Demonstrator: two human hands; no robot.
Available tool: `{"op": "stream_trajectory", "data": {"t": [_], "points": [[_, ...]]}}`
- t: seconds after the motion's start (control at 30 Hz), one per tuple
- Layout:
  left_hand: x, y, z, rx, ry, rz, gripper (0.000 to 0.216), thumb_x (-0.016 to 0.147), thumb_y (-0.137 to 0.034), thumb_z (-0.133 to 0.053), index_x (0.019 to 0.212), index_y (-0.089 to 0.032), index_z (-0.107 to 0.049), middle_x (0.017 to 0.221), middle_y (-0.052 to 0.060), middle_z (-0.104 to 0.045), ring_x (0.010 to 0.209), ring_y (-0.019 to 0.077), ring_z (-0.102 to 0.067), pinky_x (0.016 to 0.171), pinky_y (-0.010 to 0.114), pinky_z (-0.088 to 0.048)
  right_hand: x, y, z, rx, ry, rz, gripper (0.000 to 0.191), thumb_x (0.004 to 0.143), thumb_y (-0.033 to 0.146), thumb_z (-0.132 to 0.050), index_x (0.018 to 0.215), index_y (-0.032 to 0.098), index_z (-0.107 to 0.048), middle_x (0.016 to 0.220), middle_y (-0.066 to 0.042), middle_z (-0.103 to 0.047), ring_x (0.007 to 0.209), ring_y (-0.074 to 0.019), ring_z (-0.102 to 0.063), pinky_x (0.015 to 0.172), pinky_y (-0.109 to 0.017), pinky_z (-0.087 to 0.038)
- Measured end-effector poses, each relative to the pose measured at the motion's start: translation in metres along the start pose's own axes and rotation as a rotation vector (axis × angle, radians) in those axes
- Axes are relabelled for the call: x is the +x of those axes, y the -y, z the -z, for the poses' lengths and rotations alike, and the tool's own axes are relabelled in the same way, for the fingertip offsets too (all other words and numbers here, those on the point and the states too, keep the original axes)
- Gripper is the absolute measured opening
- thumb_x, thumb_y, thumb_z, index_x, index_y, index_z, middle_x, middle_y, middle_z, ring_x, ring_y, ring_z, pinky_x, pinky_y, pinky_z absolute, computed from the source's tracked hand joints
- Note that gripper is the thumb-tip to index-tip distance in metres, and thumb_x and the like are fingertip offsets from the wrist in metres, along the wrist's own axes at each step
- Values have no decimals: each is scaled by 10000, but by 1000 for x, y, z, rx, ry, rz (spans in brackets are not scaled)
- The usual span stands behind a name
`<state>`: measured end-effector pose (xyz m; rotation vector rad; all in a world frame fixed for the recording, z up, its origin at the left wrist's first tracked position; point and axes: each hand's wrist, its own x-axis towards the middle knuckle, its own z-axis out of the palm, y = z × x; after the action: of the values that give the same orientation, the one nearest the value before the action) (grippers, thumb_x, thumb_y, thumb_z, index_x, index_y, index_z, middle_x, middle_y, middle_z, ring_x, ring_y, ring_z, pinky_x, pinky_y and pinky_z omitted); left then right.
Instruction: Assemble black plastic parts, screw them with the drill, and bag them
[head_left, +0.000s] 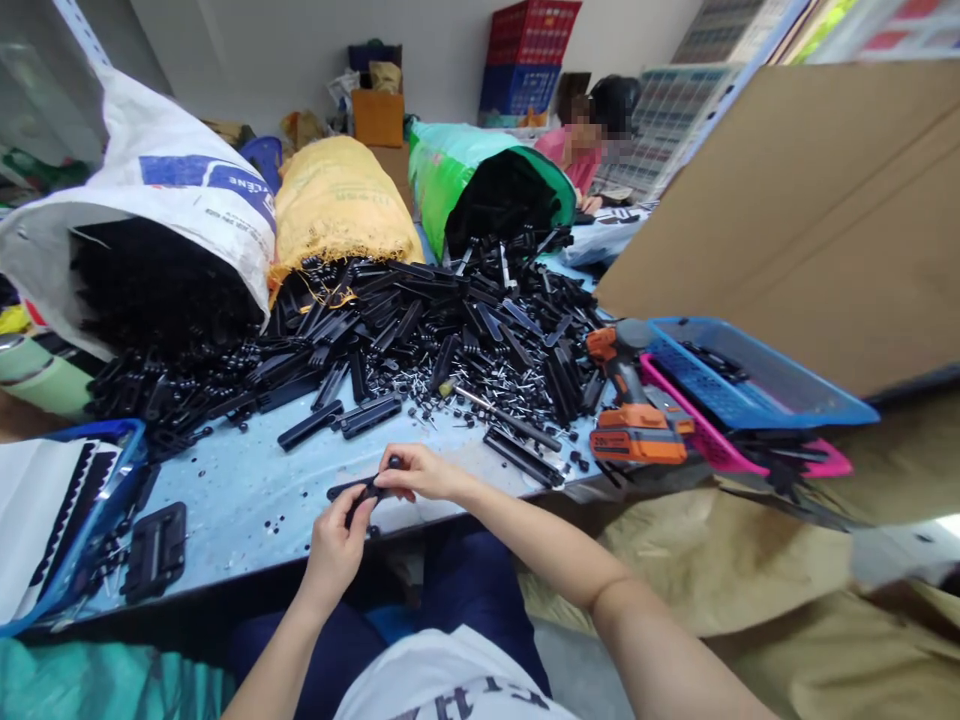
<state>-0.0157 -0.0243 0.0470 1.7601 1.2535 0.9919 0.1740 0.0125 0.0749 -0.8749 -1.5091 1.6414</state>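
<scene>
Over the front edge of the table, my left hand (337, 535) is closed on a slim black plastic part (346, 488). My right hand (421, 472) pinches the same part at its right end, where a small round black knob shows between the fingers. My fingers hide much of the part. Just beyond my hands lie black plastic bars (373, 415) and a screwdriver-like metal rod (506, 412) with a yellowish end. A heap of black parts (405, 320) and loose screws (495, 385) spreads behind them.
White (195, 170), yellow (337, 200) and green (450, 180) sacks stand behind the heap. An orange cordless drill (637, 435) rests at right beside blue (765, 385) and pink (712, 440) baskets. A blue tray (131, 440) is at left. Another person (581, 155) sits across the table.
</scene>
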Motion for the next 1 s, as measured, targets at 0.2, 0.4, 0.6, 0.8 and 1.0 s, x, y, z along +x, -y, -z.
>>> {"op": "stream_trajectory", "data": {"t": [0.2,0.4,0.6,0.8,1.0], "points": [[-11,-8,4,115,-68,-76,348,860,-438,-480,941,-143,-647,817,71,-698,642,173,-649,622,286,-527,-21,1,-23,-264,-147,49,291,797,500,-613,860,216,-599,637,20,-604,544,-124,-566,444,-225,-435],[-19,-4,6,206,-55,-114,363,861,-453,-466,947,-157,-657,881,86,-708,717,192,-667,679,297,-534,-29,-12,-29,-393,-201,39,302,913,353,-519,1155,176,-556,1166,-78,-561,979,-179,-576,828,-371,-511],[0,42,53,455,-345,212,473,828,-519,-396,1010,-153,-634,782,99,-669,754,273,-645,714,416,-514,-11,-11,42,-499,-363,41,301,848,413,-591,1052,192,-584,990,-41,-621,859,-159,-579,808,-344,-481],[11,77,88,788,-555,49,722,819,-534,-437,1318,-13,-420,1280,286,-456,1259,422,-378,984,605,-327,-3,15,188,-877,-992,122,241,869,379,-502,959,168,-575,962,-60,-622,859,-163,-561,821,-301,-431],[-9,76,25,769,-384,-172,606,891,-420,-428,1387,-86,-333,1405,250,-354,1388,365,-190,1077,592,-222,-1,32,302,-1206,-1272,-195,300,881,301,-455,1116,124,-516,1151,-153,-525,1093,-242,-464,913,-361,-380]]}}
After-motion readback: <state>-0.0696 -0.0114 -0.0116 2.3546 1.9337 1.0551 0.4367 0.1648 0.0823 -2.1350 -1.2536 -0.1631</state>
